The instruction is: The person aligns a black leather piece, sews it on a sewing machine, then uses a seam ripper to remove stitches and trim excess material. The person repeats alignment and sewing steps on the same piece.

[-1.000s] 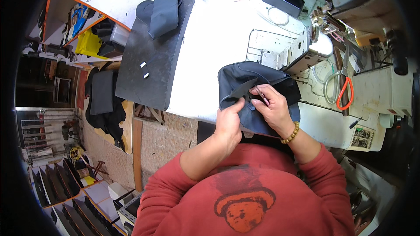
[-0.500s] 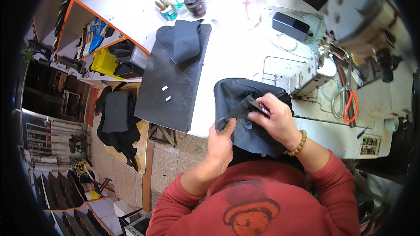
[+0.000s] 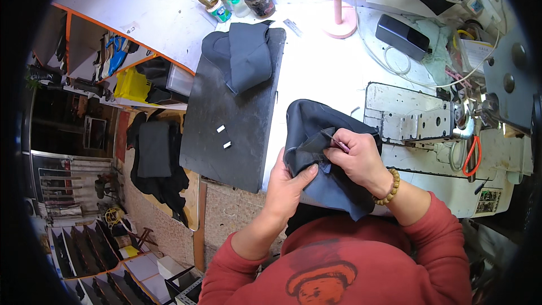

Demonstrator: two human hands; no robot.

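A dark grey, leather-like sewn piece (image 3: 307, 120) is bunched up in front of me at the table's near edge. Its left edge is gripped by my left hand (image 3: 284, 183), with the thumb pressed on top. My right hand (image 3: 361, 161) is closed around a small slim tool with a pinkish-purple part (image 3: 340, 145), held against a raised flap of the material. The tool's kind is hard to make out, and its tip is partly hidden by the folds. Some of my right fingers are curled under and out of sight.
A black board (image 3: 226, 135) on my left carries folded grey pieces (image 3: 248, 56) and two small white bits. To the right stands a sewing machine (image 3: 409, 118), with red-handled scissors (image 3: 473, 155) beside it. A pink stand (image 3: 339, 17), a dark jar (image 3: 258, 0) and a black box (image 3: 402, 36) are farther back.
The view has shifted, so the table things appear displaced. My left thumb has moved lower on the grey piece, and the flap lies differently. My right hand still grips the tool.
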